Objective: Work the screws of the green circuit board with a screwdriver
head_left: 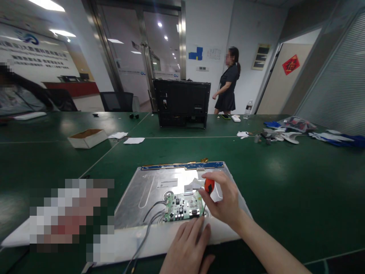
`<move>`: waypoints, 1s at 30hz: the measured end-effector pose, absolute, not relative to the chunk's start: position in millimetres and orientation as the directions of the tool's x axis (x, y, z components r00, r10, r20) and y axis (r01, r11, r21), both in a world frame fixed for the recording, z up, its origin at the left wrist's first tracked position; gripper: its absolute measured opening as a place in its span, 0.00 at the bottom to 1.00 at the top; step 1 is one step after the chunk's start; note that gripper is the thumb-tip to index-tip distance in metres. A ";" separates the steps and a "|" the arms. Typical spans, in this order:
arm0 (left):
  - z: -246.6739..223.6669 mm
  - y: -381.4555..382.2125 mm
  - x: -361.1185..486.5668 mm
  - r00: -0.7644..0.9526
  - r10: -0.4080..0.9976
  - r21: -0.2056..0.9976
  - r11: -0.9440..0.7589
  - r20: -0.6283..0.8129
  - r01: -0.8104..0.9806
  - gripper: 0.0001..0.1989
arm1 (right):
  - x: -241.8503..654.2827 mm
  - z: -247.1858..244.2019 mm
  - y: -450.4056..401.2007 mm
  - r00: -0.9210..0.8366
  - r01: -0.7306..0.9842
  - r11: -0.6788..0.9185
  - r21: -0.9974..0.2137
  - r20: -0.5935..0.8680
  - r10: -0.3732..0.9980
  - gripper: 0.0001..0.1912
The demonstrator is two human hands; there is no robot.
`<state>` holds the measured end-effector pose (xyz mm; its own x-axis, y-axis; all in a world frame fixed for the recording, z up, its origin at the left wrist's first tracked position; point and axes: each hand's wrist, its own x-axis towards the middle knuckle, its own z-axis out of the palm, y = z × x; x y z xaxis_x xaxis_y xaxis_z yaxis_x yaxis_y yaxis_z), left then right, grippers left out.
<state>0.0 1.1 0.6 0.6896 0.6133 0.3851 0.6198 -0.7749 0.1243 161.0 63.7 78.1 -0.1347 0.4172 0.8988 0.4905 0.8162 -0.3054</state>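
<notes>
A screwdriver with an orange and black handle stands nearly upright in my right hand, its thin shaft reaching the right edge of a green circuit board. My left hand rests at the board's lower edge, fingertips near the screwdriver's tip; what they hold, if anything, is hidden. The board sits on a silvery metal panel with a blue strip along its far edge. Grey cables run from the board's left side over a white sheet toward me.
Across the green table stands a black monitor back. An open box and papers lie left. Bagged parts, metal pieces and a bottle are right. A person is beyond the table.
</notes>
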 end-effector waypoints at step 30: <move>12.0 -0.9 1.6 0.645 0.619 0.184 -0.770 0.448 0.611 0.17 | 162.4 73.8 67.3 -0.154 0.529 0.805 -0.267 0.903 0.401 0.19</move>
<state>1.6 -0.9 12.0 0.6449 0.6190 0.4482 0.6110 -0.7699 0.1842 162.4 67.3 73.8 -0.1537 0.4007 0.9032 0.5289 0.8055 -0.2673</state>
